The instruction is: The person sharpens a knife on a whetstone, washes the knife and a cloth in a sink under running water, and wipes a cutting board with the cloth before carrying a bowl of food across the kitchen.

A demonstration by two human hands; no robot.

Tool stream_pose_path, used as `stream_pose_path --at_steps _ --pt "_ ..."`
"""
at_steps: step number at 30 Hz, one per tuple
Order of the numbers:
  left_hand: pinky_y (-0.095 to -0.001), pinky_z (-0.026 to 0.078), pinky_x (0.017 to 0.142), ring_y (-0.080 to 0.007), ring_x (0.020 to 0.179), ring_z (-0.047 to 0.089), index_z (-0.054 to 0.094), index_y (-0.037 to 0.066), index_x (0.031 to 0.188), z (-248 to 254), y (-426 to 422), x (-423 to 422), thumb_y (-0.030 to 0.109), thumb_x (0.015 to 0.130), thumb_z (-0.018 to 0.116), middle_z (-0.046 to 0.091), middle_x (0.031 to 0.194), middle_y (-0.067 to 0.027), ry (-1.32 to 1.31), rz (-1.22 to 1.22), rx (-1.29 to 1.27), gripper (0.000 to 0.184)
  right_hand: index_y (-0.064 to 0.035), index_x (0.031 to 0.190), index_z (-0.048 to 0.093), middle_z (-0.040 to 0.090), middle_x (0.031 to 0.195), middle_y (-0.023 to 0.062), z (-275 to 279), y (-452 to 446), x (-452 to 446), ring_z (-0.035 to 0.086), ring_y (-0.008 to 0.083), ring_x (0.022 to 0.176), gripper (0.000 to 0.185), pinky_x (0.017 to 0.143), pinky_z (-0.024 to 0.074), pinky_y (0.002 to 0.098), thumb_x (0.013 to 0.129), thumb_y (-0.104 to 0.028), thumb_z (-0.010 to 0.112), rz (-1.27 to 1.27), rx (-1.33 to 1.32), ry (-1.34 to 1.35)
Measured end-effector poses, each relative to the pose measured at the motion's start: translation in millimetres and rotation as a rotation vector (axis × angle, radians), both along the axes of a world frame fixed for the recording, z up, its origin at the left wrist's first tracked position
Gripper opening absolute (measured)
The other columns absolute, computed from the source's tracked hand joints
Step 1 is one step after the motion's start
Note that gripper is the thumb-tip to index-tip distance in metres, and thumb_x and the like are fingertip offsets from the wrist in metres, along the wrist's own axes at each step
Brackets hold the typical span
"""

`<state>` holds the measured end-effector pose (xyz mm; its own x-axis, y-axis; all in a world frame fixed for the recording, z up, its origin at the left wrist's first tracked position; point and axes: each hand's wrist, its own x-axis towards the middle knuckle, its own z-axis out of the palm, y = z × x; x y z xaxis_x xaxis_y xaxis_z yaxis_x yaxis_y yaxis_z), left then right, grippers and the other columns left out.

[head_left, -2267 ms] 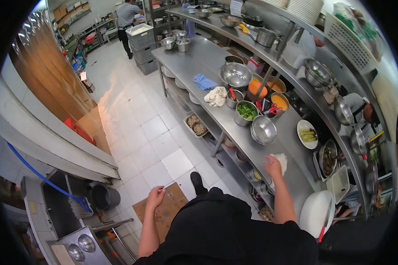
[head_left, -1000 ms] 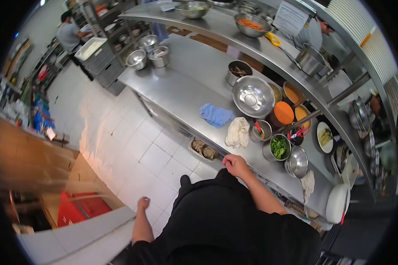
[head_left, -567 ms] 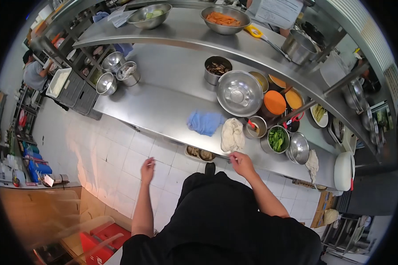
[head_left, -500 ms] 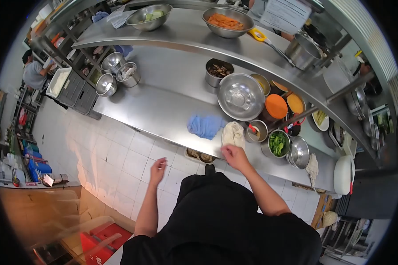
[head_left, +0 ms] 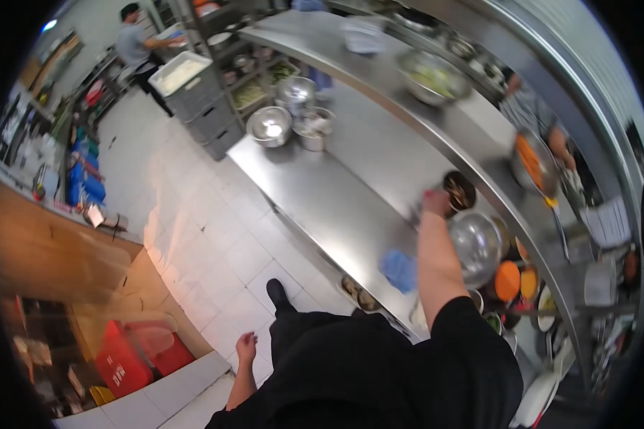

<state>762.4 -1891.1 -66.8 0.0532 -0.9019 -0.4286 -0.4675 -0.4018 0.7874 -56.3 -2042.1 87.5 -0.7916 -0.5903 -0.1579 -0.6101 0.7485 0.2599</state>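
Note:
My right hand (head_left: 436, 204) reaches over the steel counter to the left rim of a steel pot (head_left: 460, 190) with dark brown pieces inside. Its fingers are blurred, so their grip cannot be made out. Just beyond that pot is a large steel bowl (head_left: 475, 247), partly behind my forearm. A blue cloth (head_left: 398, 270) lies on the counter left of my forearm. My left hand (head_left: 247, 347) hangs low over the tiled floor, fingers loosely bent and somewhat apart, with nothing visible in it.
Three steel bowls and pots, one a shiny bowl (head_left: 270, 126), stand at the counter's far left. An upper shelf (head_left: 379, 93) overhangs the counter and carries a bowl of green pieces (head_left: 433, 77). A person (head_left: 132, 44) works beyond grey crates (head_left: 200, 100). Red containers (head_left: 125, 361) stand lower left.
My right hand has moved from beside the cream cloth, forward across the counter to the pot. My left hand has dropped lower. The view has turned left, and a foot has stepped out.

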Motion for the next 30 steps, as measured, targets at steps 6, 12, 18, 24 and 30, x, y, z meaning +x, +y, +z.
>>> stream_pose_path --at_steps 6,12,18,24,30 --pt "-0.0329 0.058 0.072 -0.0183 0.077 0.072 0.072 -0.002 0.105 -8 -24 103 0.013 0.093 0.062 0.076 0.085 -0.0126 -0.224 0.202 0.174 0.021 0.0008 0.116 0.064 0.069 0.117 0.0253 8 17 9 0.067 0.0387 0.111 0.064 0.095 0.0543 0.0445 0.074 -0.044 0.082 -0.395 -0.491 -0.033" --pt "-0.0400 0.057 0.077 -0.0288 0.083 0.074 0.074 0.003 0.104 -6 -205 154 0.025 0.095 0.064 0.075 0.089 -0.0159 -0.286 -0.161 -0.001 0.026 -0.0003 0.117 0.057 0.064 0.089 0.0157 -14 43 66 0.067 0.0338 0.076 0.028 0.064 0.0616 0.0446 0.095 -0.017 0.064 -1.276 -1.681 -0.897" --pt "-0.0333 0.054 0.074 -0.0223 0.086 0.072 0.072 0.003 0.110 66 -464 148 0.018 0.099 0.059 0.075 0.092 -0.0155 -0.175 -0.334 -0.287 0.023 0.0008 0.108 0.059 0.066 0.079 0.0134 23 57 181 0.067 0.0245 0.058 0.022 0.050 0.0601 0.0409 0.099 -0.019 0.056 -0.914 -1.143 -0.923" --pt "-0.0314 0.054 0.081 -0.0211 0.091 0.072 0.069 0.000 0.118 95 -625 135 0.019 0.101 0.058 0.075 0.101 -0.0152 -0.139 -0.464 -0.291 0.027 0.0036 0.088 0.056 0.060 0.064 0.0119 84 -49 293 0.061 0.0220 0.043 0.021 0.038 0.0530 0.0362 0.096 -0.016 0.058 -0.704 -0.890 -0.839" --pt "-0.0272 0.052 0.080 -0.0136 0.089 0.067 0.066 -0.002 0.121 82 -660 175 0.017 0.102 0.059 0.072 0.095 -0.0083 -0.035 -0.457 0.003 0.028 0.0020 0.073 0.052 0.057 0.055 0.0109 158 -174 359 0.062 0.0214 0.042 0.021 0.036 0.0458 0.0348 0.090 -0.008 0.059 -0.470 -0.646 -0.695"
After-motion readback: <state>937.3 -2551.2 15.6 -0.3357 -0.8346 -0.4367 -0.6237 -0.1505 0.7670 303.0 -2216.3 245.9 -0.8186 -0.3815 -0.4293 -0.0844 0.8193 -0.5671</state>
